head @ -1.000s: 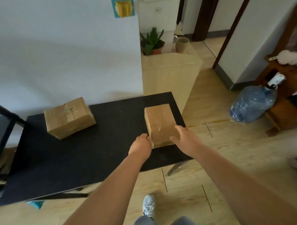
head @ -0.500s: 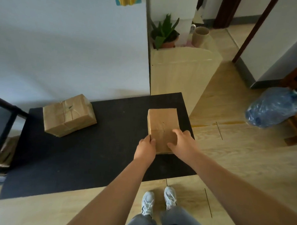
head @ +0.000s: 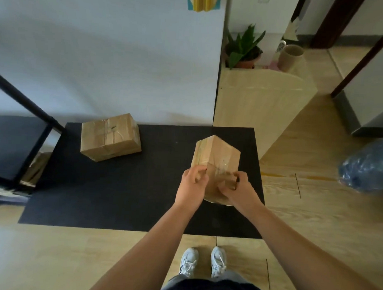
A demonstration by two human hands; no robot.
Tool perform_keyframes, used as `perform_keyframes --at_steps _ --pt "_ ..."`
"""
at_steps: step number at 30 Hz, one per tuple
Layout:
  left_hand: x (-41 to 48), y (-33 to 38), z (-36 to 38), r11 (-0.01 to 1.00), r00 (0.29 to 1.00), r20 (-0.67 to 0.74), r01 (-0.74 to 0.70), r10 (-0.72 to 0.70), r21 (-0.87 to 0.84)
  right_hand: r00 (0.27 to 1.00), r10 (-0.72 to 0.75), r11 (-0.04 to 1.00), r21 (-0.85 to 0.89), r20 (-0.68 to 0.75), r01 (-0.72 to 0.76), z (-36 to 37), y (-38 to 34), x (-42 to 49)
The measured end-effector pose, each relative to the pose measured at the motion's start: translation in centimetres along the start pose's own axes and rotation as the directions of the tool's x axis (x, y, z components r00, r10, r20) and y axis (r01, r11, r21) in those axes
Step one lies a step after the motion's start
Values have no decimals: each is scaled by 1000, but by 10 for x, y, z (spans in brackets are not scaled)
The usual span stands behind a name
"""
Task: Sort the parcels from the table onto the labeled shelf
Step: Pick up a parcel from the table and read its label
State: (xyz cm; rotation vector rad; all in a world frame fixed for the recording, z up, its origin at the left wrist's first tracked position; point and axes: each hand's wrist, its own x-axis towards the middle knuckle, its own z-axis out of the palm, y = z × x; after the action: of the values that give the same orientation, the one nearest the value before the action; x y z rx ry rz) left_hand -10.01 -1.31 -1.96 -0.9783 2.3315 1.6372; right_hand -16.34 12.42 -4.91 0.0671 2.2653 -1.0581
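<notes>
A brown taped parcel [head: 218, 156] is tilted up on edge above the right part of the black table [head: 119, 196]. My left hand [head: 192, 186] grips its near left side and my right hand [head: 239, 190] grips its near right side, fingers curled over the taped face. A second brown parcel [head: 110, 140] lies flat at the table's back left, apart from both hands. The black shelf frame [head: 35, 126] shows at the far left edge; its labels are not visible.
A pale wooden cabinet [head: 263, 99] stands behind the table's right end, with a potted plant [head: 243, 51] and a beige cup [head: 290, 57] on it. A blue water bottle [head: 368, 166] lies on the floor at right. White wall behind the table.
Both hands closed on the right parcel and raised it from lying flat to tilted up on edge. My view shifted to look more straight down at the table.
</notes>
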Motion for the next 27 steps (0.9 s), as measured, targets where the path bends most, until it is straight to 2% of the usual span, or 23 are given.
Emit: perform_keyframes --at_steps 3,5,7,11,14,18,22,25,27 --pt "4 -4 -8 997 998 -39 -40 42 59 995 99 986 135 -10 -96 -1 -3 3" --pt "8 -5 -15 997 998 -48 -45 48 61 993 113 980 160 33 -117 -1 -5 5" --pt "11 -5 -21 998 998 -53 -38 40 40 996 86 985 149 39 -91 0 -10 5" --pt "20 -3 -30 1000 997 -72 -28 29 5 997 -42 995 84 -63 47 -2 -25 7" --pt "30 1 -34 999 998 -65 -24 23 -23 990 -112 987 106 -90 121 -5 -36 8" --pt "35 4 -40 978 994 -38 94 -103 -185 995 -97 984 147 -37 102 -3 -40 8" --pt "35 -10 -44 965 980 -22 193 -200 -175 998 -60 992 115 14 58 5 -34 3" --pt "32 -3 -50 923 947 -94 272 -306 -271 1000 -26 998 57 -6 26 3 -34 1" --pt "33 2 -56 885 932 -124 274 -341 -377 998 -6 994 111 -60 13 0 -34 2"
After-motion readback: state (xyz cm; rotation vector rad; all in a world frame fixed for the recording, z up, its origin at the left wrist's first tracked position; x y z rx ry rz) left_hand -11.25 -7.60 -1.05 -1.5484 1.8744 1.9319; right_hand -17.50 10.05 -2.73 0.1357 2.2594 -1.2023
